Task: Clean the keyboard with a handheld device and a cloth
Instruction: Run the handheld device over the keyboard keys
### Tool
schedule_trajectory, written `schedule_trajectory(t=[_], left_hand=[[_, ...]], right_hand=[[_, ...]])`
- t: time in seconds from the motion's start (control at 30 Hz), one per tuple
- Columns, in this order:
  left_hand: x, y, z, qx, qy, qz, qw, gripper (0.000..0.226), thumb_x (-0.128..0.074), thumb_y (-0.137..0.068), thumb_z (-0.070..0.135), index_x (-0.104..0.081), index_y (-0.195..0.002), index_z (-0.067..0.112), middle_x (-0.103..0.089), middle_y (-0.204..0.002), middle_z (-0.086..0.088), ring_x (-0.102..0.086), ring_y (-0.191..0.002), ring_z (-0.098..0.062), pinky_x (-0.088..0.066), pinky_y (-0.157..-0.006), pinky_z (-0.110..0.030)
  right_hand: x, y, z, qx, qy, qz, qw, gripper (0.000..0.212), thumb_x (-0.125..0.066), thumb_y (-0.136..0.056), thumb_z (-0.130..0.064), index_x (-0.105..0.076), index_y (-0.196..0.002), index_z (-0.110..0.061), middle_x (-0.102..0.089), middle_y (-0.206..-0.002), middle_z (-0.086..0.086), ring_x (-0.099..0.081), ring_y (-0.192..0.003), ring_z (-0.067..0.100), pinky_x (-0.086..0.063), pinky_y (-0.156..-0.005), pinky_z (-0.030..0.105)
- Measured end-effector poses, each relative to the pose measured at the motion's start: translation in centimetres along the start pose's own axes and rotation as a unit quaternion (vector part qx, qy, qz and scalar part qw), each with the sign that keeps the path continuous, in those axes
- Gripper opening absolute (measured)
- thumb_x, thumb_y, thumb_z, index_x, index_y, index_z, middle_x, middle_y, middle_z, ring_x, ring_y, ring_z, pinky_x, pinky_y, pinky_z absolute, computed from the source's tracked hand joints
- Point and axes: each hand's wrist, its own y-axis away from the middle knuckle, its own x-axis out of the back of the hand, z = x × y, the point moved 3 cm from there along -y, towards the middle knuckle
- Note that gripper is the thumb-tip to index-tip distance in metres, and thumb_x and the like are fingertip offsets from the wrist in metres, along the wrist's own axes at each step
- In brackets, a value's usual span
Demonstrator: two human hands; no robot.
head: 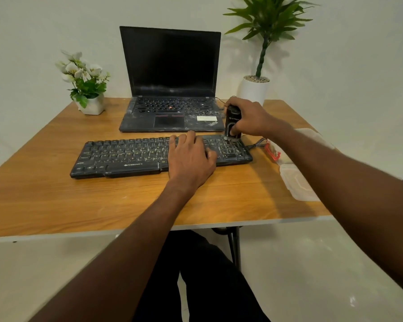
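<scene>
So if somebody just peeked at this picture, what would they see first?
Probably the two bare arms reaching over the wooden table. The left hand lies flat on the dusty black keyboard at the table's middle, while the right hand grips a small black handheld device standing on the keyboard's right end. Behind them, an open black laptop shows a dark screen.

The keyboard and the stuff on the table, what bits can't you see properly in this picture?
All in the head view:
- Keyboard keys: some hidden under the left hand; letters too small to read.
- Handheld device: its top hidden by the right hand; its tip is blurred.
- Plastic container: partly behind the right forearm, contents unclear.
- Cloth: none identifiable.
</scene>
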Motion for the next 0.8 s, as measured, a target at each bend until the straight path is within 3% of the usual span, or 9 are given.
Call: schedule_trajectory(t=[0.1,0.17,0.3,0.43,0.57,0.63,0.8], left_hand=[[0.0,0.1,0.0,0.001,0.005,-0.001,1.000,0.054,-0.038,-0.100,0.046,-0.069,-0.125,0.010,-0.061,-0.127,-0.008,-0.056,-0.123,-0.027,-0.028,-0.124,-0.055],[0.0,0.0,0.0,-0.001,0.004,0.003,1.000,0.055,-0.037,-0.099,0.046,-0.069,-0.125,0.010,-0.061,-0.127,-0.008,-0.055,-0.122,-0.027,-0.029,-0.123,-0.055],[-0.1,-0.1,-0.1,0.002,0.005,0.003,1.000,0.054,-0.038,-0.100,0.047,-0.069,-0.125,0.010,-0.060,-0.129,-0.009,-0.055,-0.124,-0.027,-0.029,-0.124,-0.055],[-0.1,0.0,0.0,0.000,0.005,0.010,1.000,0.052,-0.040,-0.101,0.047,-0.070,-0.123,0.010,-0.062,-0.126,-0.009,-0.057,-0.122,-0.027,-0.030,-0.123,-0.054],[0.0,0.1,0.0,0.005,0.008,0.007,1.000,0.052,-0.041,-0.100,0.046,-0.070,-0.123,0.010,-0.062,-0.127,-0.009,-0.056,-0.122,-0.027,-0.030,-0.122,-0.055],[-0.1,0.0,0.1,0.007,0.011,0.005,1.000,0.053,-0.040,-0.100,0.047,-0.069,-0.124,0.009,-0.061,-0.127,-0.010,-0.055,-0.123,-0.028,-0.033,-0.121,-0.055],[-0.3,-0.1,0.0,0.019,0.014,-0.001,1.000,0.054,-0.039,-0.100,0.047,-0.068,-0.124,0.010,-0.058,-0.128,-0.010,-0.053,-0.121,-0.029,-0.041,-0.113,-0.053]], right_hand=[[0.1,-0.3,-0.2,0.006,0.031,0.065,0.997,0.059,-0.079,-0.076,-0.003,-0.055,-0.127,-0.021,-0.065,-0.119,0.010,-0.061,-0.107,0.030,-0.051,-0.081,0.038],[0.4,-0.1,-0.3,0.013,-0.010,0.062,0.998,0.061,-0.082,-0.074,-0.003,-0.055,-0.126,-0.021,-0.063,-0.116,0.007,-0.061,-0.105,0.028,-0.053,-0.080,0.036],[1.1,0.8,-0.5,0.019,0.015,-0.066,0.998,0.062,-0.085,-0.072,-0.002,-0.053,-0.121,-0.025,-0.058,-0.114,0.002,-0.059,-0.102,0.024,-0.050,-0.069,0.028],[2.6,0.6,-0.9,-0.014,0.042,-0.147,0.988,0.061,-0.083,-0.073,0.002,-0.054,-0.119,-0.025,-0.058,-0.105,0.003,-0.062,-0.096,0.026,-0.061,-0.069,0.037],[1.7,0.0,-0.9,0.008,0.035,-0.031,0.999,0.063,-0.083,-0.072,-0.002,-0.055,-0.125,-0.023,-0.061,-0.114,0.005,-0.060,-0.106,0.029,-0.048,-0.069,0.030],[0.9,0.3,-0.1,0.009,0.027,-0.025,0.999,0.063,-0.085,-0.071,-0.003,-0.054,-0.121,-0.027,-0.060,-0.116,0.004,-0.060,-0.109,0.030,-0.046,-0.073,0.030],[2.9,2.1,-0.3,-0.037,-0.040,-0.228,0.972,0.058,-0.080,-0.074,0.010,-0.055,-0.115,-0.022,-0.060,-0.114,0.006,-0.064,-0.100,0.026,-0.060,-0.070,0.035]])
